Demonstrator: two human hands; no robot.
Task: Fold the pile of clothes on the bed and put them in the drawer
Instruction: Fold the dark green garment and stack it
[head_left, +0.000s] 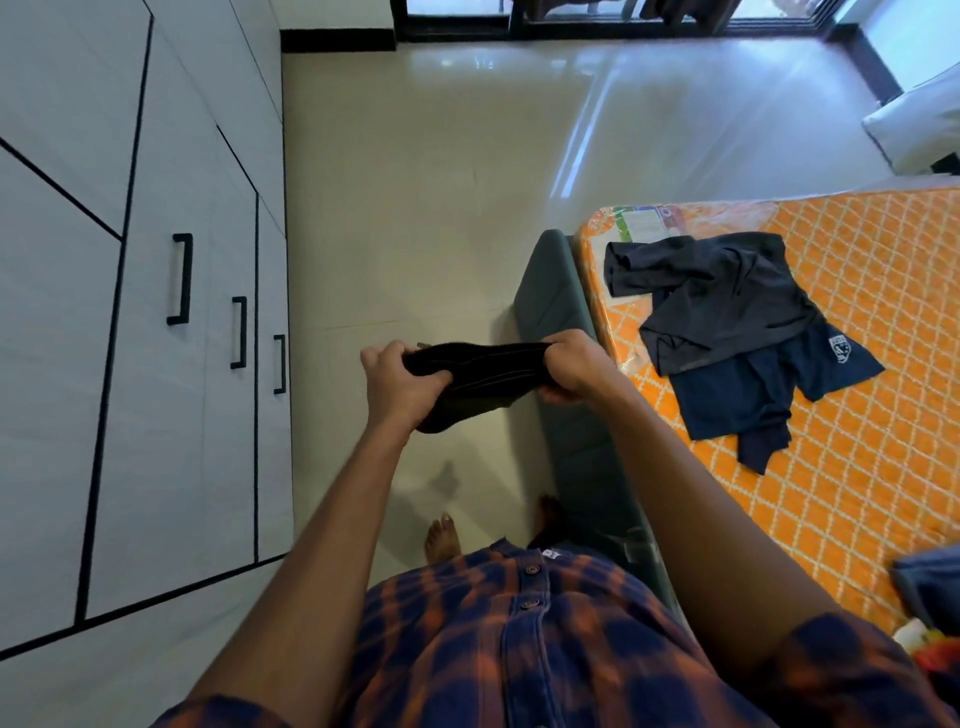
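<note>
A folded black garment hangs in the air over the floor, held at both ends. My left hand grips its left end and my right hand grips its right end, fingers curled round the cloth. On the orange patterned bed to the right lies a dark grey shirt spread loosely over navy shorts with a white crest. To the left stands a white wardrobe with black handles, all of its fronts closed.
A grey-green padded bed frame runs along the bed's near side, just under my hands. Glossy tiled floor lies between bed and wardrobe. A white pillow is at the far right. A blue item lies at the bed's right edge.
</note>
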